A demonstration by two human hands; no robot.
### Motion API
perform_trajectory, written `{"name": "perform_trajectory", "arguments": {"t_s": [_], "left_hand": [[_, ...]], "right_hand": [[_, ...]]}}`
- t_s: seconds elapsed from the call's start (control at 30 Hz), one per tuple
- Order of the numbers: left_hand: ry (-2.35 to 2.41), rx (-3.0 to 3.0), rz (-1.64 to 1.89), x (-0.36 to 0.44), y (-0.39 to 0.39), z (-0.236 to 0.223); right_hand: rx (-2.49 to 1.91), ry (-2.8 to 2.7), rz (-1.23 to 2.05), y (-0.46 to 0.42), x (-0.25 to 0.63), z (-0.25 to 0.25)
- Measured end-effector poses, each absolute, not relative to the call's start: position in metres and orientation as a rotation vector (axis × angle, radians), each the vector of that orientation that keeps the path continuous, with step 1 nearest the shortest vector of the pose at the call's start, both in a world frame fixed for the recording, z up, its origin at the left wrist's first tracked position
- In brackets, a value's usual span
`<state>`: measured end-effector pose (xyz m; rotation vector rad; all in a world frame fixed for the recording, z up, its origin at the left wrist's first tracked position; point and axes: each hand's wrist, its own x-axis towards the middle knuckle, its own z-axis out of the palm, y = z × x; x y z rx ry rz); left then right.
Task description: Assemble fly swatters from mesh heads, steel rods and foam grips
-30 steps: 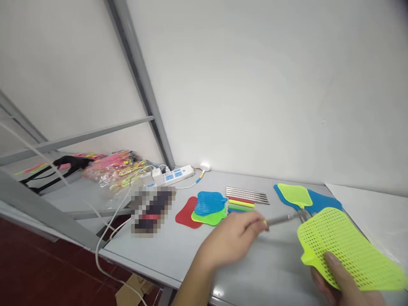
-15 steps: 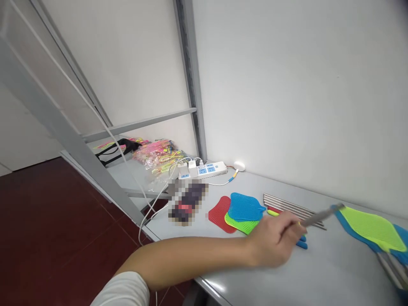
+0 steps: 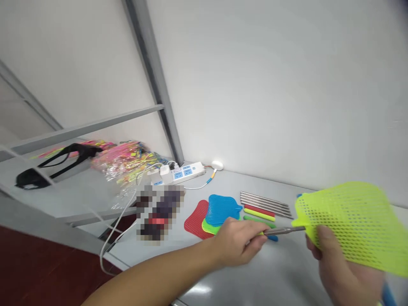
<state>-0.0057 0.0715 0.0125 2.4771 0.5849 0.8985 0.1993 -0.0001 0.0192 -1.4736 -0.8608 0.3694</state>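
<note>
Our left hand [image 3: 239,243] curls its fingers round a metal rod [image 3: 283,230]; our right hand [image 3: 346,267] pinches a yellow swatter head [image 3: 357,221] above the table [image 3: 258,278]. A loose pinch or crooked rod could make the head twist away.

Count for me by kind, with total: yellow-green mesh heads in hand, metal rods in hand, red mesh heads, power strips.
Yellow-green mesh head in right hand: 1
Metal rod in left hand: 1
Red mesh head: 1
Power strip: 1
Total: 4
</note>
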Motion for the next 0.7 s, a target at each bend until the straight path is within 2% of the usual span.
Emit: {"name": "perform_trajectory", "arguments": {"t_s": [0.13,0.3,0.7], "left_hand": [[0.593,2.549,0.827,-0.006,0.078,0.016],[0.669,2.578,0.778,-0.007,0.074,0.023],[0.668,2.643,0.834,-0.002,0.076,0.017]], "right_hand": [[-1.341,-0.835,0.449,-0.002,0.173,0.045],[-1.380,-0.861,0.551,-0.001,0.177,0.041],[-1.154,-0.536,0.540,0.009,0.190,0.040]]}}
